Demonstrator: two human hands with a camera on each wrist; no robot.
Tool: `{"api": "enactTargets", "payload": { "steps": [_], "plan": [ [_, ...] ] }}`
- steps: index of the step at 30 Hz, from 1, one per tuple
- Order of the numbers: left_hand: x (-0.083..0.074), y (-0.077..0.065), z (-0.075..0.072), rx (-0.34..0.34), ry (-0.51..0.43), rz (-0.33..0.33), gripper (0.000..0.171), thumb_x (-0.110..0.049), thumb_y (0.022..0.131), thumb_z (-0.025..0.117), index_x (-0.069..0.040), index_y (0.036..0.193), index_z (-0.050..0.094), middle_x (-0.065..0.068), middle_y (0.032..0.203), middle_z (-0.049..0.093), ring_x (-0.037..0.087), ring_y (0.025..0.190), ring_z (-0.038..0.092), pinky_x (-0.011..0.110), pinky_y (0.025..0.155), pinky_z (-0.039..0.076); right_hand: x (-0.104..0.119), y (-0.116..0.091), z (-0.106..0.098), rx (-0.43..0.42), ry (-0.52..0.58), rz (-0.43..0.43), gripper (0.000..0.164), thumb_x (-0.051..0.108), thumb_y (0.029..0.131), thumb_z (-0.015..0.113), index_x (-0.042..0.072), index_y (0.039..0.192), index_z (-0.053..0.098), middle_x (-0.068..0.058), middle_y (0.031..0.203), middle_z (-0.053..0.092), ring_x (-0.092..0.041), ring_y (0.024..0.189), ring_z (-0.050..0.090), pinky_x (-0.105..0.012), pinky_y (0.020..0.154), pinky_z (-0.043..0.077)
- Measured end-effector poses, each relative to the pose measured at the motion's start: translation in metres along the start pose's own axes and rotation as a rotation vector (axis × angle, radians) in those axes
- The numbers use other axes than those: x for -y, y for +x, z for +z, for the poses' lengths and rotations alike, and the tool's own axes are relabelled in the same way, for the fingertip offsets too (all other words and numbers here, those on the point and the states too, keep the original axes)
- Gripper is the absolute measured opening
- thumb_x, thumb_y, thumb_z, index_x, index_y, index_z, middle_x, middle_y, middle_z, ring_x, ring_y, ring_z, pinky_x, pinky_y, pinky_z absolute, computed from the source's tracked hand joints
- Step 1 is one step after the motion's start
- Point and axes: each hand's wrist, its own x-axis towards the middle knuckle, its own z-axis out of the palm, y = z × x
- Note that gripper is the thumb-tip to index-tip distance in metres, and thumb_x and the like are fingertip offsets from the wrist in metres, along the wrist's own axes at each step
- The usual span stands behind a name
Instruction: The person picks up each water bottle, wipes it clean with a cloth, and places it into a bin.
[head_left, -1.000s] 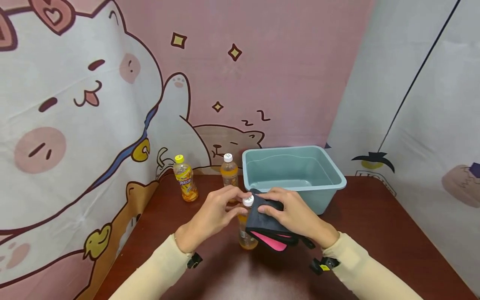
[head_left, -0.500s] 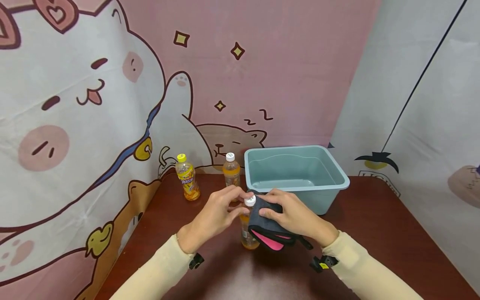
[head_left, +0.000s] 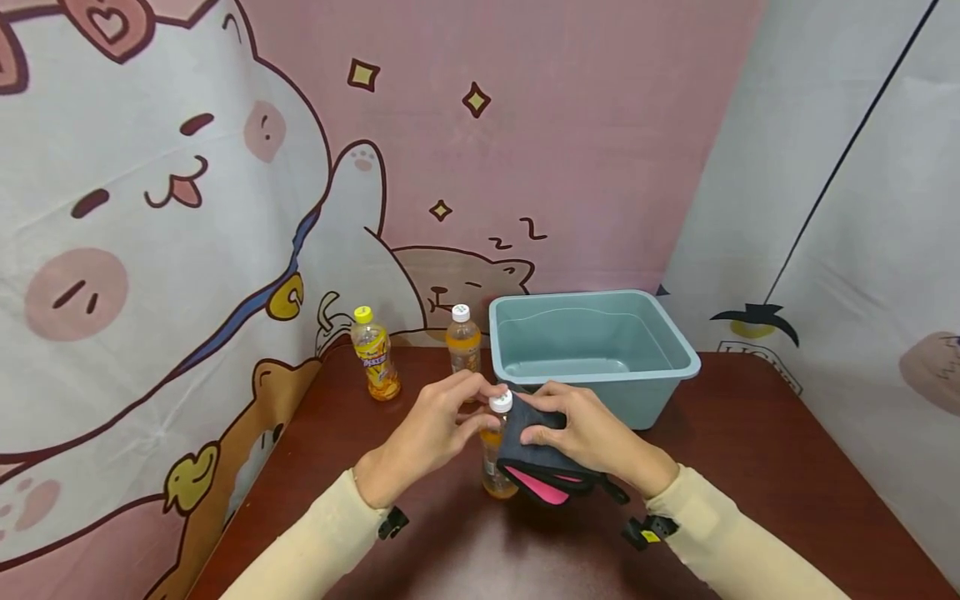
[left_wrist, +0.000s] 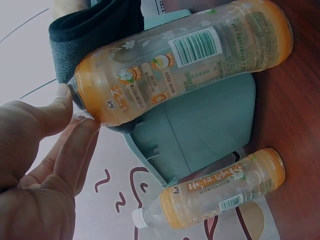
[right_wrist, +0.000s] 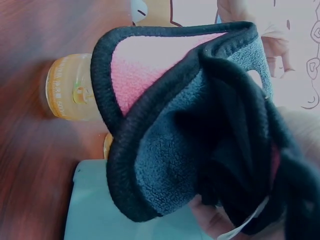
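Note:
An orange-labelled drink bottle (head_left: pixel 495 479) with a white cap (head_left: pixel 501 402) stands upright on the table in front of me. My left hand (head_left: pixel 427 429) pinches it at the neck, thumb and fingers just below the cap, as the left wrist view shows. My right hand (head_left: pixel 592 429) grips a folded grey cloth (head_left: pixel 521 446) with black edging and a pink inner side. The cloth lies against the right side of the bottle's upper part. Up close in the right wrist view, the folded cloth (right_wrist: pixel 165 165) covers most of the bottle (right_wrist: pixel 70 87).
Behind my hands stands a blue-green plastic tub (head_left: pixel 592 387). A second white-capped orange bottle (head_left: pixel 463 343) is just left of it. Further left stands a yellow-capped bottle (head_left: pixel 375 362). A printed cartoon curtain (head_left: pixel 600 150) hangs behind the dark red table (head_left: pixel 750 467).
Both hands keep their hold on bottle and cloth. The whole head view has shifted slightly; the cloth's lower folds sway a little.

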Motion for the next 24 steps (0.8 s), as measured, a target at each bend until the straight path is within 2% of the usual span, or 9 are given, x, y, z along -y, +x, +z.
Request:
{"api": "enactTargets", "payload": {
  "steps": [5, 11, 15, 19, 24],
  "plan": [
    [0.001, 0.000, 0.001, -0.004, 0.008, 0.010, 0.033, -0.010, 0.098, 0.091, -0.011, 0.128, 0.078, 0.005, 0.125, 0.077, 0.015, 0.111, 0.081, 0.017, 0.092, 0.068, -0.002, -0.002, 0.001, -0.011, -0.038, -0.015, 0.064, 0.037, 0.099, 0.092, 0.012, 0.156, 0.074, 0.000, 0.124, 0.082, -0.008, 0.103, 0.074, -0.024, 0.082, 0.060],
    [0.001, -0.001, 0.001, -0.011, 0.010, 0.013, 0.035, -0.009, 0.098, 0.092, -0.011, 0.129, 0.078, 0.005, 0.127, 0.078, 0.016, 0.111, 0.081, 0.019, 0.093, 0.069, -0.009, -0.006, 0.006, 0.000, -0.045, -0.042, 0.062, 0.035, 0.098, 0.094, 0.006, 0.150, 0.077, 0.001, 0.120, 0.082, -0.003, 0.097, 0.071, -0.022, 0.078, 0.059],
    [0.000, -0.001, 0.001, -0.013, 0.010, 0.014, 0.035, -0.008, 0.097, 0.092, -0.010, 0.128, 0.077, 0.006, 0.128, 0.078, 0.017, 0.112, 0.082, 0.021, 0.094, 0.070, -0.017, -0.009, 0.013, 0.053, -0.084, -0.036, 0.058, 0.040, 0.099, 0.093, 0.005, 0.144, 0.082, 0.001, 0.121, 0.083, -0.007, 0.102, 0.076, -0.024, 0.081, 0.063],
    [0.000, 0.000, 0.002, -0.013, 0.018, 0.021, 0.035, -0.009, 0.097, 0.093, -0.010, 0.128, 0.077, 0.006, 0.128, 0.078, 0.017, 0.111, 0.082, 0.021, 0.093, 0.070, -0.024, -0.011, 0.023, 0.143, -0.162, 0.002, 0.056, 0.045, 0.098, 0.094, 0.008, 0.139, 0.085, 0.000, 0.124, 0.083, -0.014, 0.107, 0.079, -0.031, 0.085, 0.068],
    [-0.001, 0.000, 0.002, -0.012, 0.023, 0.021, 0.036, -0.009, 0.097, 0.093, -0.010, 0.128, 0.077, 0.006, 0.127, 0.078, 0.017, 0.112, 0.083, 0.020, 0.093, 0.069, -0.031, -0.010, 0.035, 0.226, -0.207, 0.050, 0.056, 0.045, 0.097, 0.096, 0.009, 0.138, 0.086, 0.001, 0.120, 0.081, -0.013, 0.100, 0.076, -0.031, 0.076, 0.064]
  ]
}}
